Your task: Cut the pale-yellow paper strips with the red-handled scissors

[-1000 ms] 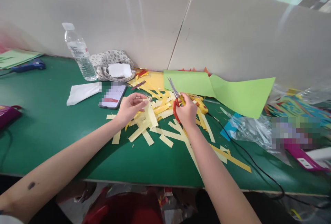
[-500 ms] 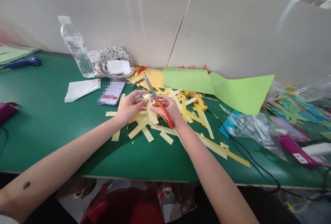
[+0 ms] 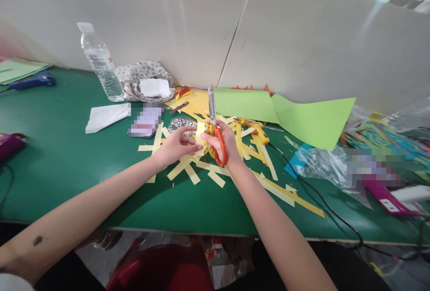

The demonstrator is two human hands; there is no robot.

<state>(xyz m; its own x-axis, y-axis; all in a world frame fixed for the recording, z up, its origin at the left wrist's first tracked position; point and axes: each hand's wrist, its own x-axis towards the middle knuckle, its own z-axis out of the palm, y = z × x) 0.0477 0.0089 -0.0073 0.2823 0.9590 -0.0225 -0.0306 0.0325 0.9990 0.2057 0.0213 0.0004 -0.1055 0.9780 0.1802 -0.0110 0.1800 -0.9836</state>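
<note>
With my right hand (image 3: 229, 137) I clasp the orange-handled scissors (image 3: 212, 119) and pinch a pale yellow strip (image 3: 200, 128) under my thumb. My left hand (image 3: 173, 147) is spread beside it; contact I cannot tell. The strip is over paper scraps (image 3: 181, 168), between the green table's (image 3: 181, 212) near and far edges.

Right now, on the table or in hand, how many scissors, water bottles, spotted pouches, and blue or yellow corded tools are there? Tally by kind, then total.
Scissors: 1
Water bottle: 1
Spotted pouch: 1
Corded tools: 2 (blue tool, yellow tool)
Total: 5
</note>
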